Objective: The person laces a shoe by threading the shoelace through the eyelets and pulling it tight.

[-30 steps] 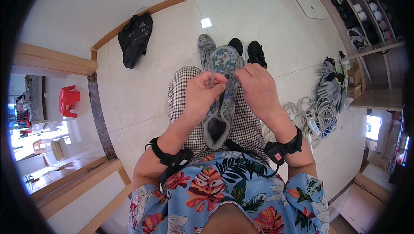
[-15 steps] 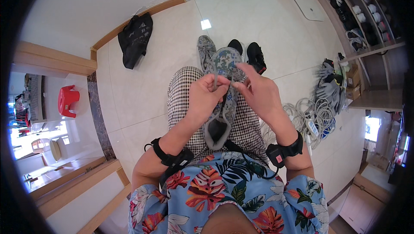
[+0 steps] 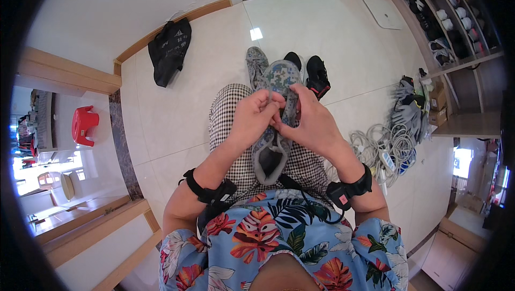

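A grey camouflage-patterned shoe (image 3: 281, 74) rests on my lap, its toe pointing away and its dark ankle opening toward me. My left hand (image 3: 253, 118) is closed in a pinch over the lacing, on a grey shoelace (image 3: 271, 96) that shows only in part. From the right, my right hand (image 3: 315, 119) grips the shoe's side, index finger at the upper part of the lacing and thumb near the left fingertips. The fingers hide most of the lacing. A matching camouflage shoe (image 3: 257, 61) stands on the floor just beyond my knees.
A pair of black shoes (image 3: 317, 74) stands beyond the lap. A black bag (image 3: 170, 52) lies by the left wall, with a red stool (image 3: 85, 125) farther left. To the right are coiled cables (image 3: 375, 143), grey gloves (image 3: 407, 115), a flat white scale (image 3: 382, 13) and a shoe rack (image 3: 448, 17).
My right thumb has come down from the upper lacing toward the ankle opening, and the right hand has moved slightly left and nearer to me. The left hand has barely shifted.
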Action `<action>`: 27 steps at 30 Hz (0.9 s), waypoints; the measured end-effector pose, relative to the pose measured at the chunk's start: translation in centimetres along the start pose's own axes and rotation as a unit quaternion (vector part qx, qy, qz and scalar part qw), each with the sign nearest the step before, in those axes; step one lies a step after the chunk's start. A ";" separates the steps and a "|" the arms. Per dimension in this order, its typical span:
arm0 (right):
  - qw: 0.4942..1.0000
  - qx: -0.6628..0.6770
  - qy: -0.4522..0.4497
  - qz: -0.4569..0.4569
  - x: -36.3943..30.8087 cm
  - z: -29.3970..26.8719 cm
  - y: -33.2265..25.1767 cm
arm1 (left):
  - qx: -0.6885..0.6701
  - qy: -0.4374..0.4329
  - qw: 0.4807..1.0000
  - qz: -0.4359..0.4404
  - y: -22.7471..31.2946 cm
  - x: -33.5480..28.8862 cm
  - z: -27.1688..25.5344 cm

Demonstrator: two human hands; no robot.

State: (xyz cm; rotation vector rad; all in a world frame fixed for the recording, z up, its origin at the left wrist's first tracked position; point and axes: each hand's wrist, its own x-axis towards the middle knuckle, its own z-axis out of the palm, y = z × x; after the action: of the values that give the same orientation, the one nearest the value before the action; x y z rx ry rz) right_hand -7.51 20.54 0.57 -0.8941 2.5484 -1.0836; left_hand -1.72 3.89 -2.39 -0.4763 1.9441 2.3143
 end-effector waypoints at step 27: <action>0.994 0.111 0.002 -0.001 -1.6 -1.3 2.1 | 0.500 0.118 0.781 0.356 -0.2 0.3 3.3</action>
State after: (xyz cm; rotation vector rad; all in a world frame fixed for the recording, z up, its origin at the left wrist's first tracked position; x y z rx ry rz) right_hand -7.70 23.42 -0.06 -0.8373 2.3708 -1.3372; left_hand -2.59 7.11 -2.24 0.1348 3.4710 1.0007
